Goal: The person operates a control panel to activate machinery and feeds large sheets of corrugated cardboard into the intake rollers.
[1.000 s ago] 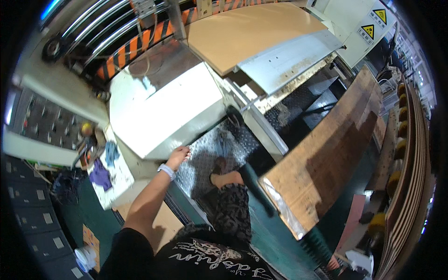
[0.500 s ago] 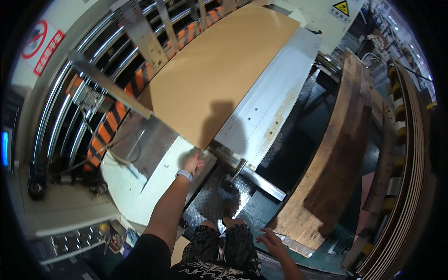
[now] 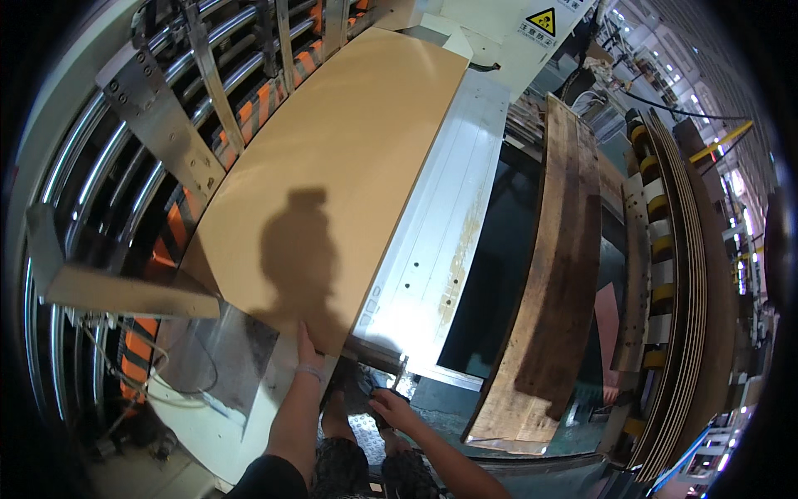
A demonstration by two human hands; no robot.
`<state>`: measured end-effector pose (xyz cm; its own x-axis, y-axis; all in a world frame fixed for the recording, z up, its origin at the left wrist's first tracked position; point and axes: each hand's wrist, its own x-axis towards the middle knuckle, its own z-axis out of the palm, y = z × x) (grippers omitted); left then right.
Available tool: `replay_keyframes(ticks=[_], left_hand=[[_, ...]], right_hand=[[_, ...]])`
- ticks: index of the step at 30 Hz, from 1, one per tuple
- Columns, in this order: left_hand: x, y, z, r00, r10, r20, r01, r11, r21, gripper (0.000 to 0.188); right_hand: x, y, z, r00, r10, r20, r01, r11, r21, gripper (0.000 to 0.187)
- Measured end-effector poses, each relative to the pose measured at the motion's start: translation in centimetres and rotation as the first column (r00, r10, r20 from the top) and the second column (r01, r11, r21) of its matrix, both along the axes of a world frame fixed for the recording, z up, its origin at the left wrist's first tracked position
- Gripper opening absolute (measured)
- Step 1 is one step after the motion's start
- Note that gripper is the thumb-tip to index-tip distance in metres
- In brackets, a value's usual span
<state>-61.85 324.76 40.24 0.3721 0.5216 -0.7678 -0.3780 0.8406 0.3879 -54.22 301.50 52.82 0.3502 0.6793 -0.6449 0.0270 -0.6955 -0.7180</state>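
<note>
A large tan cardboard sheet (image 3: 324, 141) lies on the machine bed, with a head-shaped shadow on its near part. My left hand (image 3: 308, 353) is at the sheet's near edge, its fingers stretched out against the edge and a fingertip reaching up onto the board. Just right of it and lower, my right hand (image 3: 395, 409) is closed at a dark handle by a short metal rod (image 3: 402, 370), at the near end of the pale metal table (image 3: 432, 249). The fingers partly hide the handle.
Upright metal plates (image 3: 162, 125) and shiny rollers (image 3: 75, 166) line the left. A long worn wooden board (image 3: 549, 274) runs along the right, beyond a dark gap. Farther right stand stacked brown sheets (image 3: 694, 274) beside yellow and white rollers (image 3: 657, 316).
My view has turned right. The left hand's curled fingers have straightened along the sheet's near edge. My right hand, open and apart before, has moved left and closed at the dark handle.
</note>
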Motion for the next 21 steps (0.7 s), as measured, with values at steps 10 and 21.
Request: replay_keyframes(ticks=[10, 21], left_hand=[[-0.2, 1.6, 11.0, 0.994, -0.087, -0.069, 0.087, 0.996, -0.002, 0.062], [-0.5, 2.2, 21.1, 0.986, -0.148, 0.074, 0.143, 0.987, 0.075, 0.055]], right_hand=[[2.1, 15.9, -3.8, 0.851, -0.459, -0.254, 0.474, 0.881, -0.006, 0.064], [4.2, 21.9, 7.8, 0.571, -0.604, -0.557, 0.792, 0.582, 0.181, 0.037]])
